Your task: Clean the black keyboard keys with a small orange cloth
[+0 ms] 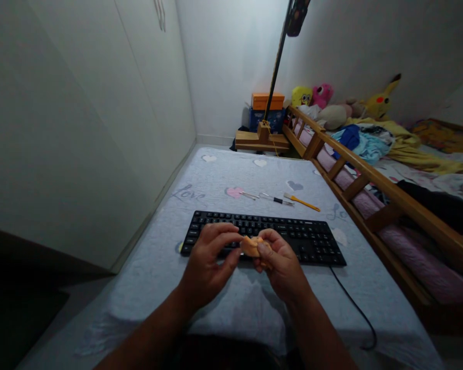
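Note:
My right hand [280, 259] is closed on a crumpled orange cloth [250, 246], with the thumb pressed on top. The cloth bulges out toward my left hand [214, 257]. That hand's fingers are bent and apart, the index fingertip at the cloth's left edge; whether it touches is hard to tell. Both hands are over the front of a black keyboard [308, 239], covering some of its lower middle keys. Behind the keyboard lie thin white sticks [249, 195], a slim metal tool with a black grip [278, 200] and a yellow-handled brush [303, 202].
A pale patterned cloth covers the table [216, 177]. The keyboard cable [355, 300] runs off toward the front right. A wooden bed rail [355, 164] borders the right side, a white cabinet [111, 113] the left. A wooden stand [262, 136] with a dark pole is behind.

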`<state>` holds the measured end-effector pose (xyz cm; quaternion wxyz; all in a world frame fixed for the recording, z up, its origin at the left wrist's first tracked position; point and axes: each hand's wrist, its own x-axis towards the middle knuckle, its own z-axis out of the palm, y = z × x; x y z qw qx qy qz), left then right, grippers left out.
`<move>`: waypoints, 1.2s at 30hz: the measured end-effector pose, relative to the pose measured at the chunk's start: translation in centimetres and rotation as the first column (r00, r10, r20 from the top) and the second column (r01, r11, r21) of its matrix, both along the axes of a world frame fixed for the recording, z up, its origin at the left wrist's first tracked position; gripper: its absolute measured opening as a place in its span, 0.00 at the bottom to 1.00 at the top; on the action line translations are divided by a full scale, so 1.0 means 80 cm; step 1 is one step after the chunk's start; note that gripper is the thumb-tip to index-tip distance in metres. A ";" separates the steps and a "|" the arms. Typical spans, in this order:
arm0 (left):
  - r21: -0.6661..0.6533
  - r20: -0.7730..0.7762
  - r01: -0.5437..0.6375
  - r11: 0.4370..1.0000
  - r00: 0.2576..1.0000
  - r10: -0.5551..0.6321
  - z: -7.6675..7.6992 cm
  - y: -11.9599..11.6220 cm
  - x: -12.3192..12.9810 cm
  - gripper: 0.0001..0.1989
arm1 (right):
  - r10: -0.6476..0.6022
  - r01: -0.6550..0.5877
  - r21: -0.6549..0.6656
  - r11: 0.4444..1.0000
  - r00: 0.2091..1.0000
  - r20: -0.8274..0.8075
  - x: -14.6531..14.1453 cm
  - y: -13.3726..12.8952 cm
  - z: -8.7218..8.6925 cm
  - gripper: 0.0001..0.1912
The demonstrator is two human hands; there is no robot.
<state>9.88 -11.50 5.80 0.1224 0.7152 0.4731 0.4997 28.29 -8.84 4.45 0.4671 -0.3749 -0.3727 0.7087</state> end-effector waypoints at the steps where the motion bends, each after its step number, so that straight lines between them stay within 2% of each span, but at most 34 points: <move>1: -0.002 0.011 -0.008 1.000 1.000 0.008 -0.004 -0.007 0.005 0.10 | 0.002 -0.002 -0.013 1.000 0.999 -0.038 -0.004 -0.003 0.000 0.20; 8: -0.075 0.061 0.009 0.997 0.998 -0.004 -0.026 -0.013 0.014 0.13 | 0.043 -0.056 -0.078 0.995 0.986 -0.160 -0.020 -0.011 -0.002 0.19; 12: -0.136 0.109 0.012 0.991 0.994 0.003 -0.028 -0.013 0.018 0.14 | 0.061 -0.086 -0.102 0.991 0.973 -0.220 -0.025 -0.014 -0.002 0.18; 17: -0.143 0.056 0.028 0.989 0.998 -0.020 -0.028 -0.015 0.022 0.16 | 0.103 -0.133 -0.078 0.988 0.945 -0.310 -0.028 -0.014 -0.005 0.20; 21: -0.124 -0.018 0.034 0.992 0.999 -0.036 -0.029 -0.014 0.020 0.18 | 0.107 -0.140 -0.096 0.986 0.950 -0.292 -0.028 -0.011 -0.006 0.18; 26: -0.112 -0.022 0.041 0.993 0.999 -0.044 -0.030 -0.010 0.015 0.20 | 0.085 -0.119 -0.102 0.988 0.955 -0.285 -0.030 -0.008 -0.007 0.16; 32: -0.171 0.067 0.061 0.983 0.996 -0.051 -0.027 -0.012 0.016 0.18 | 0.036 -0.077 -0.124 0.989 0.953 -0.300 -0.043 -0.016 -0.006 0.21; 36: -0.229 0.169 0.068 0.971 0.985 -0.030 -0.024 -0.014 0.017 0.16 | 0.051 -0.074 -0.092 0.993 0.971 -0.233 -0.051 -0.022 -0.011 0.20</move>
